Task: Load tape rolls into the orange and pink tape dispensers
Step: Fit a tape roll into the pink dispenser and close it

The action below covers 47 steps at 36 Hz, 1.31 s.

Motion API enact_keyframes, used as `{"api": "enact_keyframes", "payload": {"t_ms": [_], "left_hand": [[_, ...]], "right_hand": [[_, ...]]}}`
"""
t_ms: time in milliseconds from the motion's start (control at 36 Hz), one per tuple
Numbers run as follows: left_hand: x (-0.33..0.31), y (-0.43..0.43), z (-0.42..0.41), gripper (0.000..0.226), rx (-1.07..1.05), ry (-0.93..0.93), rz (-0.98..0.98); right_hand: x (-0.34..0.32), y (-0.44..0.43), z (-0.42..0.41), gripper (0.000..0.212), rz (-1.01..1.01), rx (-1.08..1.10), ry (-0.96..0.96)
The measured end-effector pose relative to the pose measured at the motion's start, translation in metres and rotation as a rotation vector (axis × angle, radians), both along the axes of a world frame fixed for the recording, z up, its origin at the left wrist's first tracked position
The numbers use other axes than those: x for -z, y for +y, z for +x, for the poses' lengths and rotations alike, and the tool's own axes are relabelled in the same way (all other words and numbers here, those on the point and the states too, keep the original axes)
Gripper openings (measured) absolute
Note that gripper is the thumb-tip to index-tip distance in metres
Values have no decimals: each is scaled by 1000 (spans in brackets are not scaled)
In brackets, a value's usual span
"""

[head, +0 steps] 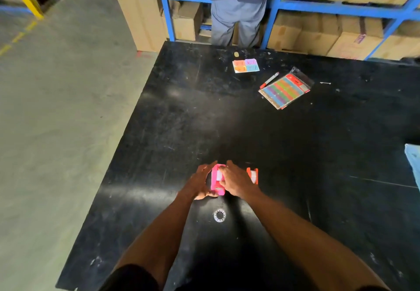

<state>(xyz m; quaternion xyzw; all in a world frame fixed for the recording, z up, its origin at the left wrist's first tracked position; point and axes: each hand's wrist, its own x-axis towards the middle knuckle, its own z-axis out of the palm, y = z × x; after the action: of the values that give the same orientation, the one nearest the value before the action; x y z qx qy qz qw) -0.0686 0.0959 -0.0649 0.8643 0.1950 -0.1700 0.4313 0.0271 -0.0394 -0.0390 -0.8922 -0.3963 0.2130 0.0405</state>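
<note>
A pink tape dispenser stands on the black table, with a pale tape roll showing in its top. My left hand cups its left side and my right hand presses on its top and right side. Just right of my right hand stands the orange tape dispenser, a clear roll seated in it, partly hidden by my fingers. A loose clear tape roll lies flat on the table between my forearms, nearer to me.
At the far side lie a card of coloured sticky notes, a red marker and a packet of coloured strips. A person stands at blue shelving with cardboard boxes. A blue cloth pokes in at the right edge. The table's left edge drops to concrete floor.
</note>
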Motion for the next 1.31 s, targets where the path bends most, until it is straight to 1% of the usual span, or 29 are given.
{"api": "enact_keyframes", "payload": {"t_ms": [111, 250, 472, 528, 583, 639, 694, 722, 750, 778, 806, 833, 861, 889, 917, 972, 1056, 1083, 1167, 1222, 1306], "left_hand": [[5, 4, 1, 118, -10, -30, -23], [13, 7, 3, 114, -2, -50, -56], [15, 12, -1, 114, 38, -79, -2], [17, 11, -1, 113, 38, -86, -23], [17, 9, -1, 114, 42, -89, -28], [20, 11, -2, 120, 59, -102, 8], [11, 11, -1, 123, 95, -104, -38], [3, 10, 0, 117, 82, -99, -88], [-6, 9, 2, 104, 85, -80, -108], [-14, 8, 1, 97, 88, -57, -115], [-16, 7, 1, 99, 61, -30, -124], [-21, 6, -1, 103, 65, -36, -68], [-29, 4, -5, 102, 45, -58, -63], [-33, 2, -9, 98, 15, -76, -77], [-33, -1, -14, 88, -26, -111, -109], [-30, -6, -19, 60, -114, -129, -171], [-38, -14, -25, 27, -184, -48, -355], [-43, -18, -29, 21, -203, -37, -444], [-60, -31, -41, 22, -289, -59, -607], [-59, -35, -48, 21, -321, -62, -685], [-57, -36, -58, 23, -335, -20, -775]], "right_hand": [[6, 7, -3, 35, -27, 30, 4], [12, 9, 0, 31, -21, 61, 18], [10, -1, 11, 30, 53, 42, 158], [6, -4, 12, 32, 72, 37, 172], [0, -5, 10, 38, 95, 56, 164], [-6, -4, 7, 42, 112, 81, 166], [-12, -6, 2, 41, 113, 101, 166], [-15, -7, 1, 40, 114, 112, 167], [-17, -8, 1, 39, 117, 120, 167], [-22, -10, -3, 39, 117, 131, 167], [-25, -11, -5, 40, 113, 139, 167], [-28, -12, -7, 41, 109, 149, 170], [-31, -13, -10, 43, 114, 161, 172], [-34, -15, -13, 44, 122, 178, 175], [-37, -16, -16, 43, 138, 192, 170], [-45, -19, -25, 39, 178, 221, 162], [-51, -22, -41, 28, 244, 280, 128], [-52, -23, -46, 25, 245, 294, 101], [-52, -29, -57, 26, 242, 292, 95], [-55, -34, -64, 28, 245, 261, 84], [-57, -40, -75, 29, 253, 244, 83]]}}
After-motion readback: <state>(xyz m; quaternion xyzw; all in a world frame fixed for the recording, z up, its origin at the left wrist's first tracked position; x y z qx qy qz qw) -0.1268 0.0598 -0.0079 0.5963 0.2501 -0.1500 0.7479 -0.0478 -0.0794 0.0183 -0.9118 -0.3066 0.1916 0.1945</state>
